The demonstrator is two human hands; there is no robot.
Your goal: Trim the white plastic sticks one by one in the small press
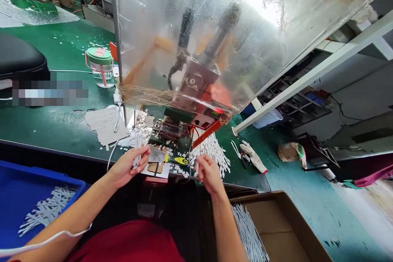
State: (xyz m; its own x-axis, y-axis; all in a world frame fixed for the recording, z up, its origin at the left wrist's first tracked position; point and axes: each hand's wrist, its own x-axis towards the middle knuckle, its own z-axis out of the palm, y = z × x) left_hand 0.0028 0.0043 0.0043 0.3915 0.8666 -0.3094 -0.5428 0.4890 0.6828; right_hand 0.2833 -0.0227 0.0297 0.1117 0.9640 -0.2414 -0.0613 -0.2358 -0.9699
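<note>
My left hand is closed around a few thin white strips that stick up past the fingers, in front of the press's left side. Pinched in my right hand is a small white piece, too blurred to name further. Between the hands, a scraper with a yellow and black handle lies at the bench edge. Behind it sits the dark lower block of a press, its upper part behind a cloudy plastic sheet. Loose white strips are heaped right of the press.
White scraps lie around the press. A blue bin at left and a cardboard box at lower right hold white strips. A glove and pliers lie at right. A green-lidded cup and torn cardboard stand left.
</note>
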